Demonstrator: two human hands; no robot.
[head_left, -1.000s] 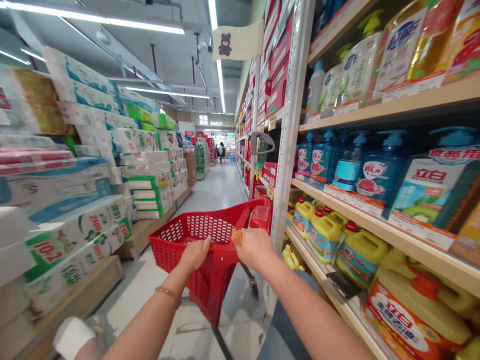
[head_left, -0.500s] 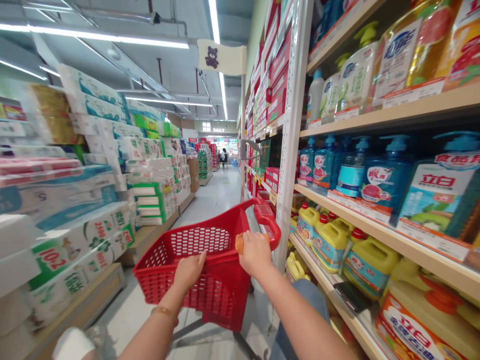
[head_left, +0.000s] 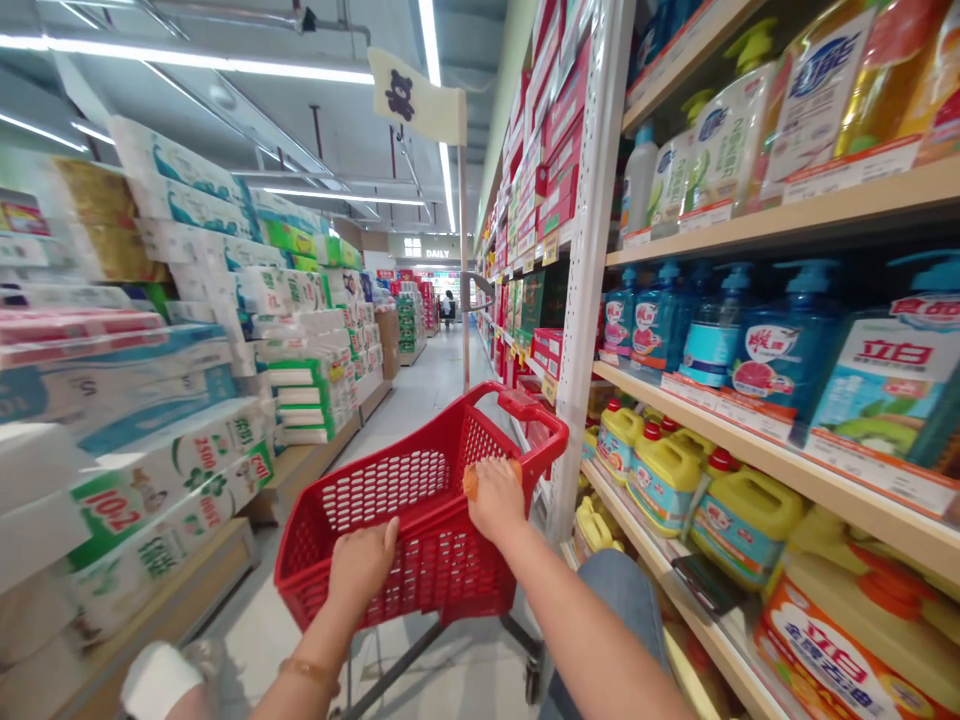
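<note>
A red plastic shopping cart (head_left: pixel 472 590) with a perforated basket stands in the aisle in front of me, turned at an angle. My left hand (head_left: pixel 361 562) is closed over its near side rim, thumb raised, with the other fingers hidden inside the basket. Farther along the same rim is my right hand (head_left: pixel 495 500), closed on a small orange cloth (head_left: pixel 471 484) that it holds against the cart. Only edges of the cloth show around the fingers. The cart's red handle (head_left: pixel 544 420) lies beyond my right hand, untouched.
Shelves (head_left: pixel 750 400) of pump bottles and yellow jugs (head_left: pixel 746 520) line the right side, close to my knee. Stacked tissue packs (head_left: pixel 187 470) stand on a low platform at left. A pole bears a cream bear flag (head_left: pixel 427 95). The aisle floor (head_left: pixel 442 365) runs ahead to a distant person.
The cart has turned, its handle end shifting slightly right and its wheel coming into view. My left hand has moved down and left, my right hand slightly left. The flag pole has swung left.
</note>
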